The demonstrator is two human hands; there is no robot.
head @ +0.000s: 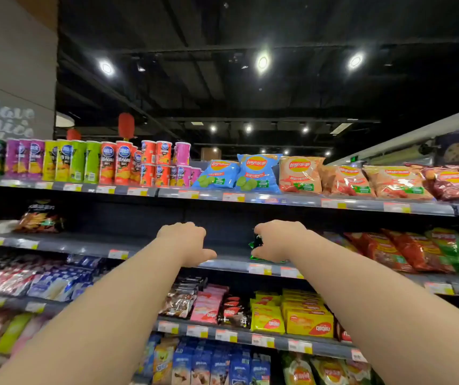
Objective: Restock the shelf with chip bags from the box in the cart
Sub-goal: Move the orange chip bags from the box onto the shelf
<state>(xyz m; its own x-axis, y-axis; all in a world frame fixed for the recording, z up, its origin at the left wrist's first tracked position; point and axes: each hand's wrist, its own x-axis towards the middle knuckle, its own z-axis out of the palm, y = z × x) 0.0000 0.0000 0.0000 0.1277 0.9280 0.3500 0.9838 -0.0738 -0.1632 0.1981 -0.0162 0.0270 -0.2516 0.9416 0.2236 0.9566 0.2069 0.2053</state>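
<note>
Both my arms reach into the bare middle stretch of the second shelf (222,263). My right hand (279,240) is closed over a green and black chip bag (256,243) that lies on that shelf; most of the bag is hidden behind the hand. My left hand (186,243) hovers over the shelf's front edge to the left, fingers curled downward, with nothing seen in it. The cart and the box are out of view.
Red and green chip bags (417,251) lie to the right on the same shelf, one dark bag (40,218) far left. The top shelf holds chip cans (83,162) and blue and orange chip bags (258,173). Lower shelves carry snack packs (292,315).
</note>
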